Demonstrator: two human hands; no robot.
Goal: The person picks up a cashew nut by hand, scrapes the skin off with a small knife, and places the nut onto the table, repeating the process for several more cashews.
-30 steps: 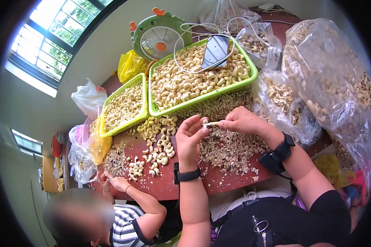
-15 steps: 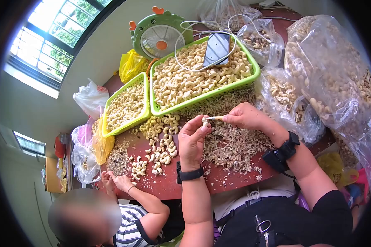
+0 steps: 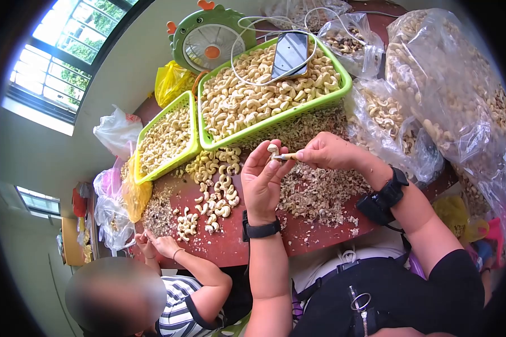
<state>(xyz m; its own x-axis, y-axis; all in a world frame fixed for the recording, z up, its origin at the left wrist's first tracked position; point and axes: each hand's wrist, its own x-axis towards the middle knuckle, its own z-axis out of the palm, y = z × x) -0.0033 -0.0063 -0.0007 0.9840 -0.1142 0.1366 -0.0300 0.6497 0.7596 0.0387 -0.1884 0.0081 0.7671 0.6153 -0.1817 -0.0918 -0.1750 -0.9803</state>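
Note:
My left hand (image 3: 261,188) pinches a pale cashew nut (image 3: 273,149) upright between thumb and fingers. In my right hand (image 3: 327,150) is a small knife (image 3: 289,156) with a yellowish handle, its short blade pointing left. The blade tip meets the cashew near my left thumb. Below both hands lies a heap of flaky brown skin scraps (image 3: 315,191). Left of my left hand, loose cashews (image 3: 216,196) are spread on the dark red table (image 3: 236,247).
Behind my hands stand a large green basket (image 3: 275,114) and a smaller yellow-green basket (image 3: 168,167), both full of cashews. A phone (image 3: 290,54) with a white cable lies on the nuts. Large nut bags (image 3: 433,84) fill the right. A person's hands (image 3: 162,245) work at lower left.
The cashew stands taller in my left fingers and its curve shows more. The knife has shifted and more of its handle shows. The whole view has moved slightly.

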